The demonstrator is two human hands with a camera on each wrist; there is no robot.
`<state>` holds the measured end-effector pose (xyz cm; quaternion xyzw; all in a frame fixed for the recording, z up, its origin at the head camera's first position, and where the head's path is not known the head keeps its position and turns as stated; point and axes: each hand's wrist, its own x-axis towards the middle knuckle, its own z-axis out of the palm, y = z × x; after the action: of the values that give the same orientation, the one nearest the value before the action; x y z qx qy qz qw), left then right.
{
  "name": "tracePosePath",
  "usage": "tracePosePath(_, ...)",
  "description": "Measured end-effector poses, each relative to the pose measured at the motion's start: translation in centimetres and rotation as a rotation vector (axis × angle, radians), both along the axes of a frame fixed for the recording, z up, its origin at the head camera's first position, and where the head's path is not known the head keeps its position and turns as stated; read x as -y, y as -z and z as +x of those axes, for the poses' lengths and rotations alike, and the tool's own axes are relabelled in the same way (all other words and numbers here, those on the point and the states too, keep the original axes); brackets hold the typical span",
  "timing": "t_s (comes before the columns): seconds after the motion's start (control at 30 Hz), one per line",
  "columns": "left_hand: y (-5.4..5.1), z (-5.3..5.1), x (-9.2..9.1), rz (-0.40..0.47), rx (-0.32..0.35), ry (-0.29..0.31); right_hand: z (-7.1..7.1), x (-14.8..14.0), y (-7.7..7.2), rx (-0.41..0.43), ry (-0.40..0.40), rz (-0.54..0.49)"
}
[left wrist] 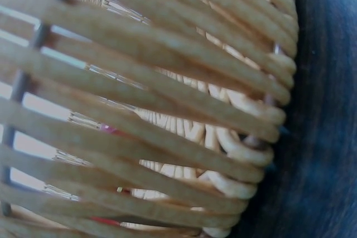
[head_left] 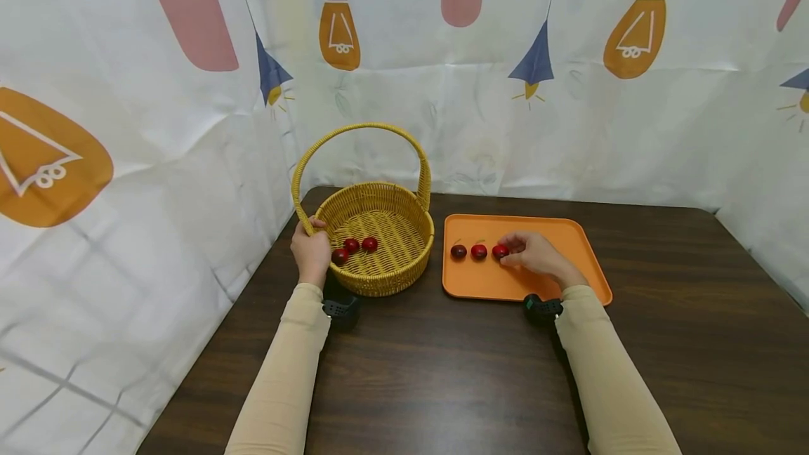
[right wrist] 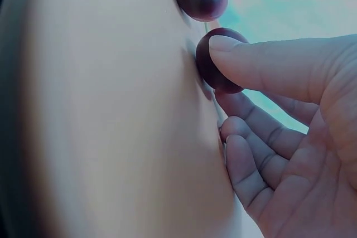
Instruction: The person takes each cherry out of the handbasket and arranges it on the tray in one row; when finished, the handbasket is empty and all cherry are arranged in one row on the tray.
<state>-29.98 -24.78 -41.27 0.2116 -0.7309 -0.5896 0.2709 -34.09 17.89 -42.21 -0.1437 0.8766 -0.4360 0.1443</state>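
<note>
A yellow wicker basket [head_left: 379,288] with a tall arched handle stands at the left, and three dark red cherries [head_left: 351,245] lie in its left part. My left hand [head_left: 312,256] grips the basket's left side by the foot of the handle. The basket's woven wall [left wrist: 145,98] fills the left wrist view, where the hand itself is hidden. Over the orange tray [head_left: 480,288], my right hand [head_left: 537,257] pinches a cherry [right wrist: 209,68] between thumb and fingers. To its left on the tray are a red cherry [head_left: 479,253] and a darker cherry [head_left: 458,252].
Both basket and tray stand on a dark brown wooden table [head_left: 404,364], a narrow gap between them. Behind and to the left hangs a white curtain [head_left: 392,90] printed with lamps and bulbs. The tall handle [head_left: 363,126] arches above the basket's opening.
</note>
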Motion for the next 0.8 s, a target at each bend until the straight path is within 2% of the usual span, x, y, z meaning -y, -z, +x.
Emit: tracePosePath(0.8,-0.05,0.16,-0.05,0.0,-0.016,0.008,0.04,0.07,-0.07,-0.008,-0.001,0.006)
